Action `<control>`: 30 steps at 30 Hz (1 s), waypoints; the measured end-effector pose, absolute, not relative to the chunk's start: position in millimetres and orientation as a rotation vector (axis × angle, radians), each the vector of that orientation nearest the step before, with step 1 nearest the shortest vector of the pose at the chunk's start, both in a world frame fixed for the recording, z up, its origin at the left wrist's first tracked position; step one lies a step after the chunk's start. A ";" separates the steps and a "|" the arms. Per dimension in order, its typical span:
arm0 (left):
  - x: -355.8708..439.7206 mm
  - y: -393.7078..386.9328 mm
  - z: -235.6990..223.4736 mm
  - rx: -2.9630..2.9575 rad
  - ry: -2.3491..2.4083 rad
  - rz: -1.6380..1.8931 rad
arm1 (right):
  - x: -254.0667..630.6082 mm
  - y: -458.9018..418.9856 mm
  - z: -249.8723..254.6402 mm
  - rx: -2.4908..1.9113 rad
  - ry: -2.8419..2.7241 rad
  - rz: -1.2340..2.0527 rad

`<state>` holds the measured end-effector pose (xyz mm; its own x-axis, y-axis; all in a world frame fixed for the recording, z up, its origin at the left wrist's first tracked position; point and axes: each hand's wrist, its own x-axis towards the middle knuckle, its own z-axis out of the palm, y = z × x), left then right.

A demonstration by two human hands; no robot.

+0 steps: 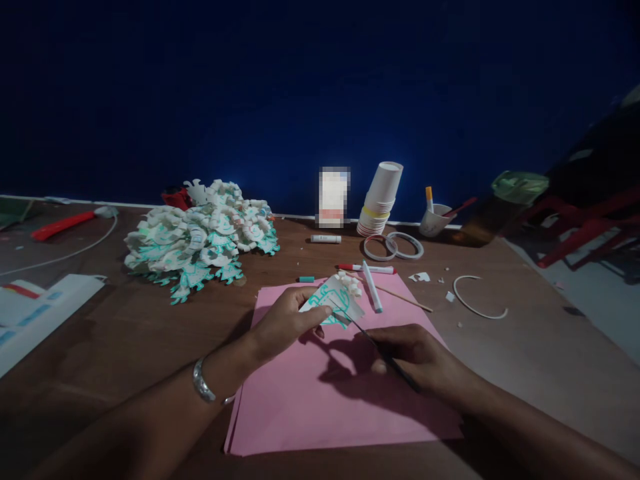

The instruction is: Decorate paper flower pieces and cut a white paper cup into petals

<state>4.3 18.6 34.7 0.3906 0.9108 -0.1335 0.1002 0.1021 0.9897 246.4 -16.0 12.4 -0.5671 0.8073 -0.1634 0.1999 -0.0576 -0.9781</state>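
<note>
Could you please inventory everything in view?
Pink sheets: several, pink, on brown table
Drawn piece: one, white, above sheets
Thin tool: one, dark, at drawn piece
Cutouts: many, white and green, heaped left
Markers: two, mostly white, far sheet edge
Cap: one, teal, left of markers
Scraps: several, white, right of markers
Stick: one, brown, right of markers
Tube: one, pale, far centre
Rings: two, reddish and white, right of tube
Cups: stack and single, white, behind rings
Curved strip: one, white, right
Handle: one, red, left
Packet: one, white, left
Wall: one, blue, behind
Furniture: count unclear, red, far right
Bracelet: one, silver, lower left
Left hand: one, bare, holding drawn piece
Right hand: one, bare, holding thin tool
</note>
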 end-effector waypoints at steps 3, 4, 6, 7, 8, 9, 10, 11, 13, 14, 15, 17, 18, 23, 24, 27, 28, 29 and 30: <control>3.7 19.4 32.7 1.347 1.007 0.790 | 247.6 -16.6 9.4 -1.059 -1.744 1.677; 3.4 19.5 32.3 1.352 1.001 0.791 | 248.0 -16.7 8.2 -1.056 -1.739 1.685; 3.0 19.4 31.9 1.365 0.987 0.792 | 248.6 -16.7 6.6 -1.049 -1.732 1.692; 2.9 19.4 32.0 1.372 0.980 0.791 | 248.8 -16.6 6.3 -1.047 -1.735 1.696; 2.8 19.4 32.1 1.376 0.973 0.791 | 248.9 -16.5 6.5 -1.045 -1.737 1.698; 2.7 19.5 32.1 1.376 0.967 0.790 | 248.8 -16.4 7.1 -1.041 -1.740 1.698; 2.7 19.6 32.2 1.374 0.959 0.793 | 248.7 -16.4 7.9 -1.039 -1.742 1.701; 2.7 19.9 32.1 1.372 0.952 0.796 | 248.5 -16.5 8.9 -1.037 -1.744 1.705; 2.7 20.5 31.9 1.373 0.938 0.797 | 248.1 -16.7 10.8 -1.028 -1.750 1.718; 2.6 20.7 31.6 1.374 0.933 0.796 | 247.9 -16.9 11.6 -1.020 -1.749 1.731; 2.5 20.9 31.2 1.374 0.931 0.795 | 247.7 -17.1 12.3 -1.015 -1.748 1.745; 1.9 21.0 30.3 1.368 0.927 0.794 | 247.2 -17.6 13.5 -1.012 -1.734 1.761; 1.6 21.1 29.8 1.364 0.930 0.792 | 246.9 -18.0 14.0 -1.007 -1.727 1.766; 0.8 21.0 30.2 1.359 0.962 0.794 | 245.6 -18.8 15.7 -0.999 -1.713 1.769; 1.0 21.0 31.1 1.361 0.961 0.798 | 245.7 -18.5 15.1 -1.008 -1.719 1.760; 2.0 20.5 33.7 1.363 0.967 0.801 | 247.2 -16.9 10.8 -1.020 -1.767 1.698; 2.3 20.3 34.3 1.362 0.976 0.801 | 247.9 -16.3 8.9 -1.020 -1.791 1.667; 2.5 20.1 34.5 1.361 0.989 0.797 | 248.6 -15.7 7.1 -1.021 -1.815 1.633; 2.6 19.9 34.4 1.361 1.003 0.792 | 249.3 -15.3 5.5 -1.026 -1.834 1.598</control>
